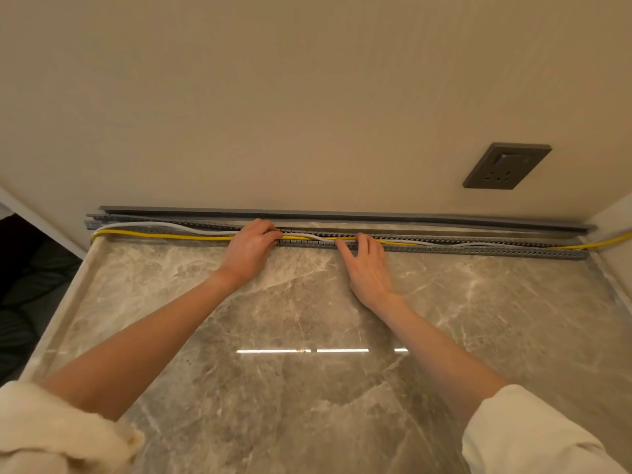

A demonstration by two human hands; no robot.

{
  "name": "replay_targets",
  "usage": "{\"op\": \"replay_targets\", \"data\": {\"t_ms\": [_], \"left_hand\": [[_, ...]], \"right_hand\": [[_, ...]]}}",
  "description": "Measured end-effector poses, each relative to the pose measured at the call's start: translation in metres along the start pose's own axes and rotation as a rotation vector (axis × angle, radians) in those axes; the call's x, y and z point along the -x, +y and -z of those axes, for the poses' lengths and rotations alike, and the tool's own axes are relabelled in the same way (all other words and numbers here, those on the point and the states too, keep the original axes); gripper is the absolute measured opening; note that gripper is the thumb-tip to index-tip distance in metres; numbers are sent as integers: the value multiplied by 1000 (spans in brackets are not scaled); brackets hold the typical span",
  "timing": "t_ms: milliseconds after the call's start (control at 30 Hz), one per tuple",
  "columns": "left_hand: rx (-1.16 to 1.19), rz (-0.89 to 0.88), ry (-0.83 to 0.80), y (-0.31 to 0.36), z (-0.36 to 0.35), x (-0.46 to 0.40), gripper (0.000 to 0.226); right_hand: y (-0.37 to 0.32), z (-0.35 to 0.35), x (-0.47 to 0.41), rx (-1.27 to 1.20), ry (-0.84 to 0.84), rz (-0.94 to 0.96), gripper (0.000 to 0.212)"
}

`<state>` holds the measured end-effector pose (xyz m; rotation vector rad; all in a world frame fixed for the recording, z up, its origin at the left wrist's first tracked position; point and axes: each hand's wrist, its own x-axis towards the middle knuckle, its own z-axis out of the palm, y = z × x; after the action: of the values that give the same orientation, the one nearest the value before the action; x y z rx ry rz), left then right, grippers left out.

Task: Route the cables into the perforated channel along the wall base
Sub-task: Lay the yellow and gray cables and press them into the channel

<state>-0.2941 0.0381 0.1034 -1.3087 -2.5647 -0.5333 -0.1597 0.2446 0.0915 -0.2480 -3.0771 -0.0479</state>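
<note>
— While we are leaning over the marble countertop (307, 336), where are our hands sitting?

— We are keeping both at the far edge, against the perforated channel (478, 252) that is running along the wall base. Our left hand (251, 249) is lying palm down with its fingers curled over the channel's near rail, pressing on the yellow cable (164, 235) where it is passing under them. Whether they are actually pinching it, we cannot tell.

— And the other one?

— Our right hand (367, 268) is resting just right of the middle, fingers spread and loosely open, fingertips touching the channel; it is gripping nothing that we can make out.

— How are the cables lying?

— The yellow cable is coming round the countertop's far left corner, running along the channel and leaving past the far right corner. The white cable (143, 224) is arching up near the left end, then crossing the yellow one between our hands and lying low in the channel toward the right.

— Is anything crowding us?

— A grey cover strip (342, 215) is lying just behind the channel, tight to the wall (273, 97). A dark socket plate (506, 165) is sitting on the wall above the right stretch, well apart from both hands. The near and middle countertop is carrying only our forearms, so we are finding open room on either side, up to the left edge and the right side wall.
</note>
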Motion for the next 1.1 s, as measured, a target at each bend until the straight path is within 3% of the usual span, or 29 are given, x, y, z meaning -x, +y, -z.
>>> {"op": "replay_targets", "data": {"t_ms": [167,400,600,867,1000,1100], "left_hand": [[-47,40,-45,0,-4,4,28],[134,153,82,-22,0,19,26],[50,261,42,-64,30,39,41],[-124,396,50,-135,83,78,51],[-192,574,56,-165,98,99,53],[-173,709,78,-178,101,111,41]], "right_hand": [[-9,3,-6,8,-39,-60,59],[-38,4,-11,-28,49,-153,58],[-75,6,-34,-219,109,163,61],[-133,3,-76,-241,118,433,63],[-153,2,-90,-308,154,493,44],[-167,3,-98,-341,183,514,37]]}}
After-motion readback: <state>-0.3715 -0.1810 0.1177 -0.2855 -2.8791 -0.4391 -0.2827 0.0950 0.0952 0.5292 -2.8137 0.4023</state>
